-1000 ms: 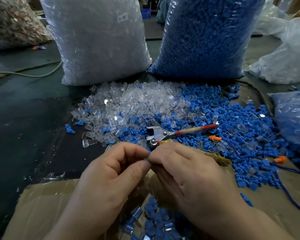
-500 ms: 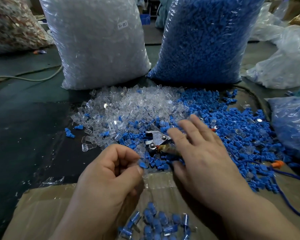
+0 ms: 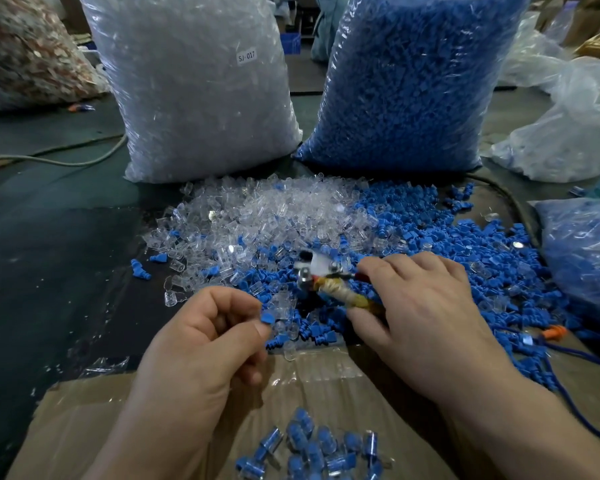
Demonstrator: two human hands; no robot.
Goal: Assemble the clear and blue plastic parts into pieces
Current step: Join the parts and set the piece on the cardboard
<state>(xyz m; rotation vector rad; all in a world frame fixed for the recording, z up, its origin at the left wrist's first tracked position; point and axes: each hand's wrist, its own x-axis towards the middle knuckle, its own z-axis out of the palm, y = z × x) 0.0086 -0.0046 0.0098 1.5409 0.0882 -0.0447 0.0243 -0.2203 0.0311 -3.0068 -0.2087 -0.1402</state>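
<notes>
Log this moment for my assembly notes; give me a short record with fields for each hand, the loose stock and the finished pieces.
left hand: pinches a blue part
right hand: grips the pliers
loose stock: clear parts and blue parts heaped on the table
supply: clear bag, blue bag
finished pieces: piled on cardboard

Dark green work surface [image 3: 49, 271]; beyond the hands, loose heap of clear parts [image 3: 257, 216] merging rightward into spread of blue parts [image 3: 465, 258]; pliers [image 3: 321, 271] lie on the heap under the right hand's fingertips; behind the heaps, bag of clear parts [image 3: 201, 98] beside bag of blue parts [image 3: 406, 84], both upright; flattened cardboard [image 3: 77, 420] beneath the hands carries assembled pieces [image 3: 309, 448].
</notes>
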